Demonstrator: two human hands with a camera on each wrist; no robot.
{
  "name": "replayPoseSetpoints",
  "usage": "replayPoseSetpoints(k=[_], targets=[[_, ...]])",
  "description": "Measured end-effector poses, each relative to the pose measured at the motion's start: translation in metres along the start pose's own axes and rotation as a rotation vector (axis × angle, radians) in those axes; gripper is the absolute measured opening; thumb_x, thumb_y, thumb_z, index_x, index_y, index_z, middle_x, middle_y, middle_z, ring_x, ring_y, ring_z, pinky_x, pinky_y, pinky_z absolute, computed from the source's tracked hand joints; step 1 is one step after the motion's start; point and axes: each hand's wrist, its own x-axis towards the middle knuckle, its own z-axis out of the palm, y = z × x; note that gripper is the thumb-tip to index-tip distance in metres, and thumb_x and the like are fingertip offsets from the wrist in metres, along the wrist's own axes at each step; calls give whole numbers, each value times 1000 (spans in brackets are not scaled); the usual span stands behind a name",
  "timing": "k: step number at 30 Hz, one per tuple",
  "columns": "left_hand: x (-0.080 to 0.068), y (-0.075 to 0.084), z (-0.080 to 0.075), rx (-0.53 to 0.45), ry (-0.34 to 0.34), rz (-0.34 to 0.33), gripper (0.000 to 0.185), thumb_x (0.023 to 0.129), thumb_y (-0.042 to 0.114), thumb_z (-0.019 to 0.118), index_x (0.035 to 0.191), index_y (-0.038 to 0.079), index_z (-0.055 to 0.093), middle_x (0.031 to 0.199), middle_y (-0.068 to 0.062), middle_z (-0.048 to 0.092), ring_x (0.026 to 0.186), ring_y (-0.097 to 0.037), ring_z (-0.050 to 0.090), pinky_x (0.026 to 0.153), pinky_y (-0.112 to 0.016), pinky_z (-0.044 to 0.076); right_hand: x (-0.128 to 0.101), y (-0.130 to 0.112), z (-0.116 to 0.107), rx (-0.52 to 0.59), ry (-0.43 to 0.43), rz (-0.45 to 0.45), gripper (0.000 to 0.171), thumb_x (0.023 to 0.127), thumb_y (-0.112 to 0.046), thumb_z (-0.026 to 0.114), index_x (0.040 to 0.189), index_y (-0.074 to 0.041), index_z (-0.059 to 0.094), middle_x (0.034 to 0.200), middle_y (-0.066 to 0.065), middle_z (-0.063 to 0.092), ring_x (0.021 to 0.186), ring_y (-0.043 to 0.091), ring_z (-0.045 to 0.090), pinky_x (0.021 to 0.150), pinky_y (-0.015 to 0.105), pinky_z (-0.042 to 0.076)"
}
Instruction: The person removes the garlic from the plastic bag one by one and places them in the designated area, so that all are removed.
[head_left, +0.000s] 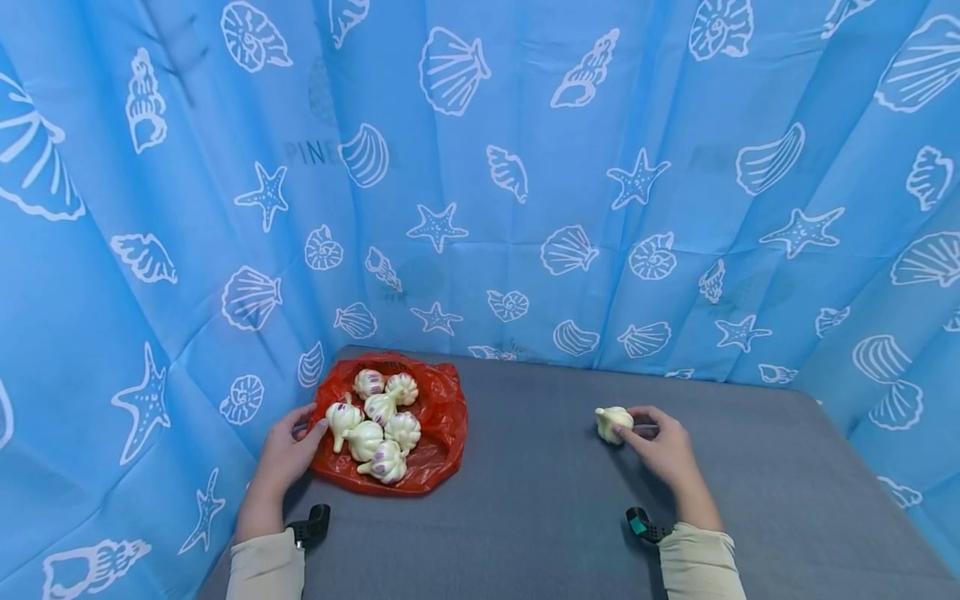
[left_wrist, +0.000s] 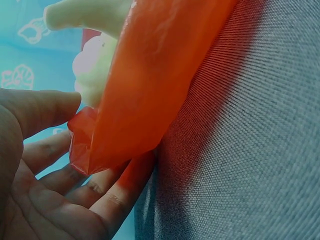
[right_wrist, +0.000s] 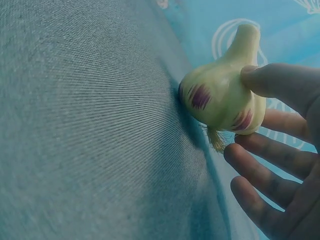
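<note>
A red plastic bag (head_left: 442,417) lies spread on the table with several garlic bulbs (head_left: 365,440) on it. At its left edge is my left hand (head_left: 288,450). In the left wrist view the thumb (left_wrist: 55,107) is on the inner side of the bag's rim (left_wrist: 85,140), with the other fingers behind and under it. Well to the right, my right hand (head_left: 663,450) pinches a single garlic bulb (head_left: 614,424) between thumb and forefinger. The right wrist view shows this bulb (right_wrist: 220,95) close over the cloth, purple-streaked, roots downward; whether it touches is unclear. The lower fingers (right_wrist: 260,172) are spread below it.
Grey cloth (head_left: 525,467) covers the table between the two hands. A blue curtain (head_left: 495,208) printed with white shells and starfish hangs behind and along both sides. Each wrist wears a small black camera, the left one (head_left: 318,521) near the bag's front.
</note>
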Motion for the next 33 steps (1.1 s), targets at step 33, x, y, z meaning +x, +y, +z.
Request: replayPoseSetpoints(k=[33], targets=[[1,0,-1,3,-9,7,67,110,36,54,164,1,35,161,-33,40,145,-52,46,117,-65,44,-1,-8,-9,21,126,-90,47,102,-32,72,133,3,67,134,26,67,122,43,67,103,58,57]])
